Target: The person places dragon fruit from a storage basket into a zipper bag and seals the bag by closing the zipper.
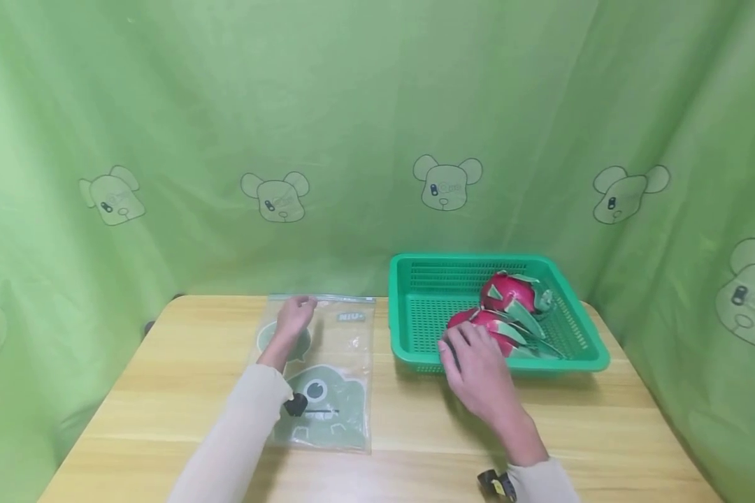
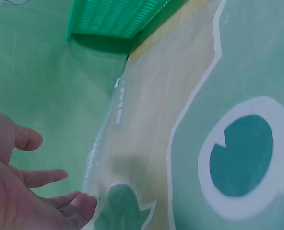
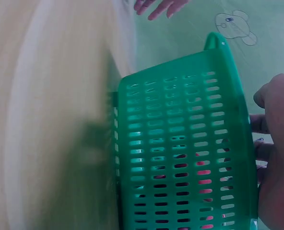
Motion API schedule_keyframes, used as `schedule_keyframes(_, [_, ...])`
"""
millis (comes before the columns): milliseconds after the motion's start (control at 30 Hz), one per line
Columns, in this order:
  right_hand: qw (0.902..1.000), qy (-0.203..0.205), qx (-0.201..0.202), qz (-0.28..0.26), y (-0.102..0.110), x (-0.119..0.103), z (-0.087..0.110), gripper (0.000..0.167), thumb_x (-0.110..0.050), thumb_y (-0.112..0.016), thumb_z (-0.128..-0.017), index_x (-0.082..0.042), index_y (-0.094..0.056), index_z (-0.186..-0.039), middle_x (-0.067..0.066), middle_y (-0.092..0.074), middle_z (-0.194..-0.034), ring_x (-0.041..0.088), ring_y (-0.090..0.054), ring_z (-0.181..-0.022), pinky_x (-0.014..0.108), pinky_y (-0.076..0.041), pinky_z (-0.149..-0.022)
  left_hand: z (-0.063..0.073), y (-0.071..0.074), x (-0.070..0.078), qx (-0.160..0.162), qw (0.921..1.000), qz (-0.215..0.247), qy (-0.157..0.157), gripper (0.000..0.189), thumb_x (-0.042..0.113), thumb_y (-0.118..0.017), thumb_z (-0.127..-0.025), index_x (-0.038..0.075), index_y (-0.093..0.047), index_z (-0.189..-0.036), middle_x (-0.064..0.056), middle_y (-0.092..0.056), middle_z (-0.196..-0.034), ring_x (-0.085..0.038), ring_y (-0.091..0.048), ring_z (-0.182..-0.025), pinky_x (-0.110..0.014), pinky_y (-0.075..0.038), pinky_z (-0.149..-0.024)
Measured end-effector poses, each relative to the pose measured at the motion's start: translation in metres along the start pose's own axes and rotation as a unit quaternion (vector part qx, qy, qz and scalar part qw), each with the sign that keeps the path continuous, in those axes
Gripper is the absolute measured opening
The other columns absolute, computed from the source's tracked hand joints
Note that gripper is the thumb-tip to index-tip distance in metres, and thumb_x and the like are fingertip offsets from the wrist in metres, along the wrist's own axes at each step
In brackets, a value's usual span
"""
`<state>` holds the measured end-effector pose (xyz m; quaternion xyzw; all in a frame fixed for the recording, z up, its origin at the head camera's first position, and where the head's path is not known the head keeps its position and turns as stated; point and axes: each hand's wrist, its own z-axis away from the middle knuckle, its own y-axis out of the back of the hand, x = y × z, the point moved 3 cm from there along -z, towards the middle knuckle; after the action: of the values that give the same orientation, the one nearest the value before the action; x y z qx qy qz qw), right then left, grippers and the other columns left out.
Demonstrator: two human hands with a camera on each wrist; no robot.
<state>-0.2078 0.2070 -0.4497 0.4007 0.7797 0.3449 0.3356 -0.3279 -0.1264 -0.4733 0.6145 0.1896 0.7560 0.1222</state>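
Note:
A clear zip bag point(image 1: 333, 349) printed with a green cartoon creature lies flat on the table, its zip edge at the far side. My left hand point(image 1: 294, 318) hovers over the bag's upper part; the left wrist view shows its fingers point(image 2: 46, 177) loosely spread with nothing between them. To the right, two red dragon fruits with green scales, a front one point(image 1: 493, 327) and a back one point(image 1: 508, 292), rest in a green plastic basket point(image 1: 409, 307). My right hand point(image 1: 481, 370) reaches over the basket's front rim, fingertips right at the front fruit; the rim partly hides these fingers point(image 3: 262, 123) in the right wrist view.
The wooden table point(image 1: 182, 377) ends at the back against a green curtain point(image 1: 365, 84) with printed bear heads, which also hangs along both sides. Small black devices, one at the left wrist point(image 1: 296, 404) and one at the right wrist point(image 1: 497, 484), are worn on the arms.

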Motion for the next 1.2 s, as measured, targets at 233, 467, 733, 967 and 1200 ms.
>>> schedule_keyframes(233, [0.9974, -0.008, -0.046, 0.055, -0.004, -0.004, 0.004, 0.036, -0.040, -0.051, -0.105, -0.010, -0.070, -0.111, 0.010, -0.065, -0.111, 0.036, -0.058, -0.108, 0.056, -0.047, -0.095, -0.012, -0.009, -0.004, 0.037, 0.9985, 0.017, 0.036, 0.064, 0.026, -0.053, -0.104, -0.009, -0.034, -0.153, -0.033, -0.031, -0.158, -0.049, -0.028, -0.147, -0.057, -0.023, -0.122])
schedule_keyframes(467, [0.9972, -0.015, -0.048, 0.056, -0.006, -0.005, 0.007, 0.039, -0.042, -0.050, -0.105, -0.009, -0.071, -0.110, 0.011, -0.066, -0.111, 0.036, -0.059, -0.108, 0.055, -0.047, -0.097, -0.010, -0.022, -0.011, 0.029, 0.9875, -0.155, 0.004, 0.078, 0.038, -0.066, -0.097, -0.012, -0.036, -0.149, -0.043, -0.023, -0.152, -0.056, -0.023, -0.143, -0.065, -0.024, -0.118])
schedule_keyframes(733, [0.9971, -0.012, -0.047, 0.058, -0.005, -0.005, 0.006, 0.039, -0.042, -0.050, -0.105, -0.010, -0.071, -0.107, 0.011, -0.066, -0.109, 0.033, -0.058, -0.104, 0.053, -0.047, -0.095, 0.001, -0.029, -0.010, -0.025, 0.9650, -0.259, -0.030, 0.081, 0.037, -0.077, -0.091, -0.019, -0.042, -0.139, -0.047, -0.019, -0.151, -0.058, -0.021, -0.143, -0.064, -0.022, -0.119])
schedule_keyframes(967, [0.9967, -0.013, -0.047, 0.065, -0.004, -0.005, 0.005, 0.041, -0.042, -0.050, -0.105, -0.007, -0.072, -0.111, 0.013, -0.066, -0.111, 0.034, -0.058, -0.105, 0.054, -0.047, -0.095, 0.000, -0.022, -0.007, -0.051, 0.9598, -0.270, -0.058, 0.075, 0.025, -0.089, -0.079, -0.017, -0.052, -0.130, -0.038, -0.039, -0.145, -0.052, -0.036, -0.137, -0.060, -0.033, -0.116])
schedule_keyframes(1200, [0.9958, -0.017, -0.055, 0.071, -0.008, -0.005, 0.007, 0.040, -0.041, -0.051, -0.105, -0.007, -0.073, -0.111, 0.013, -0.066, -0.111, 0.035, -0.059, -0.105, 0.054, -0.047, -0.095, -0.008, -0.017, -0.019, -0.084, 0.9314, -0.329, -0.131, 0.072, 0.018, -0.096, -0.067, -0.014, -0.059, -0.119, -0.037, -0.052, -0.131, -0.055, -0.048, -0.124, -0.063, -0.040, -0.110])
